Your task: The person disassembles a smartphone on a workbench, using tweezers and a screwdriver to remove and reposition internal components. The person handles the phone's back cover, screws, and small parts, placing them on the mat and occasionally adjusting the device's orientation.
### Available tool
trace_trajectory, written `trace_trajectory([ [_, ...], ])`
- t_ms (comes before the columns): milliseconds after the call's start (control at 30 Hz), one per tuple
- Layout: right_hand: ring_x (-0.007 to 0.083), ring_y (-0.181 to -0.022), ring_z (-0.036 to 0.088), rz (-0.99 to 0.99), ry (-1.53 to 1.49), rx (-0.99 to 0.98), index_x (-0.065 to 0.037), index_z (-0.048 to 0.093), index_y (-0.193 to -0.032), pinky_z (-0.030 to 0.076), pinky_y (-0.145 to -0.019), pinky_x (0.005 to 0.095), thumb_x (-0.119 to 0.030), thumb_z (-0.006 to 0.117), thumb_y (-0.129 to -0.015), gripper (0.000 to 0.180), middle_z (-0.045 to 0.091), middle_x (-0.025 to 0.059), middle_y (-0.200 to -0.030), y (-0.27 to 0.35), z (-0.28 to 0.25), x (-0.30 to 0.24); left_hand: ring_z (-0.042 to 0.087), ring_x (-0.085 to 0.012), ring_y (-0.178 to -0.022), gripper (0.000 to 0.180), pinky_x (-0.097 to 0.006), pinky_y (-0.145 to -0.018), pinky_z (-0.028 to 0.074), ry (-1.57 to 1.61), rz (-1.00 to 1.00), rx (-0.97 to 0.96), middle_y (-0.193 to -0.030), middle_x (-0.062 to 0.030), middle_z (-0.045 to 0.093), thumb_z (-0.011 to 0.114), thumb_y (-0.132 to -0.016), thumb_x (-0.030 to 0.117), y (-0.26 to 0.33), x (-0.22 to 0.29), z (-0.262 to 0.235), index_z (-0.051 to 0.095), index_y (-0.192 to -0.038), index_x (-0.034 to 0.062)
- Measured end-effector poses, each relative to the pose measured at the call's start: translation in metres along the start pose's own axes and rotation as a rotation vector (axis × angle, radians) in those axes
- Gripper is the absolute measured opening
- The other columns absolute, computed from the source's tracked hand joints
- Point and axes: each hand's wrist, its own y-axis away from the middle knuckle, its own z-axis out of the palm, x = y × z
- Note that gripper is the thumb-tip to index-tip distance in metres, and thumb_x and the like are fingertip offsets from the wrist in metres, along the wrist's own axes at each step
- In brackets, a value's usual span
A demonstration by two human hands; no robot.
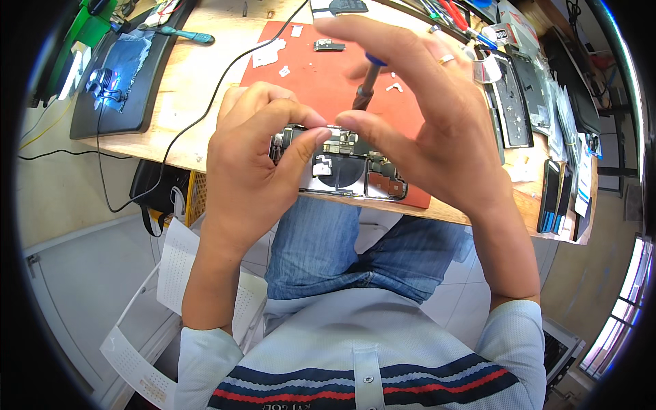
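At the frame's centre we'd keep the opened phone (339, 172) steady, left hand (247, 156) pinching its upper edge, right hand (445, 130) curled round the screwdriver (367, 90), whose tip should stay clear of the exposed board (342, 141).

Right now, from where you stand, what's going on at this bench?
A person sits working on an opened phone, its insides exposed, at the near edge of a red mat. The left hand is at its far edge, thumb and finger close together; whether they grip something is unclear. The right hand, beside it, holds a screwdriver.
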Motion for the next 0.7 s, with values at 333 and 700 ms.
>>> trace_trajectory([
  [333, 0.0172, -0.089, 0.074, 0.046, -0.248, -0.043, -0.008, 0.063, -0.139, 0.057, -0.088, 0.0349, 0.001, 0.083, -0.078, 0.065, 0.069, 0.0055, -0.139, 0.001, -0.002, 0.002, 0.058, -0.0266, -0.094, 0.013, -0.039, -0.085, 0.047, -0.003, 0.01, 0.004, -0.091, -0.0042, 0.067, 0.084, -0.081, 0.007, 0.0, -0.004, 0.004, 0.076, -0.092, 0.0086],
  [700, 0.0238, -0.101, 0.072, 0.081, -0.17, -0.158, -0.009, 0.056, -0.147, 0.059, -0.095, 0.0383, 0.012, 0.074, -0.083, 0.07, 0.063, 0.0067, -0.149, 0.004, -0.004, -0.008, 0.058, -0.0288, -0.107, 0.012, -0.043, -0.097, 0.044, -0.125, -0.015, -0.076, -0.097, -0.003, 0.068, 0.083, -0.082, 0.008, 0.0, 0.001, 0.007, 0.078, -0.093, 0.012],
])
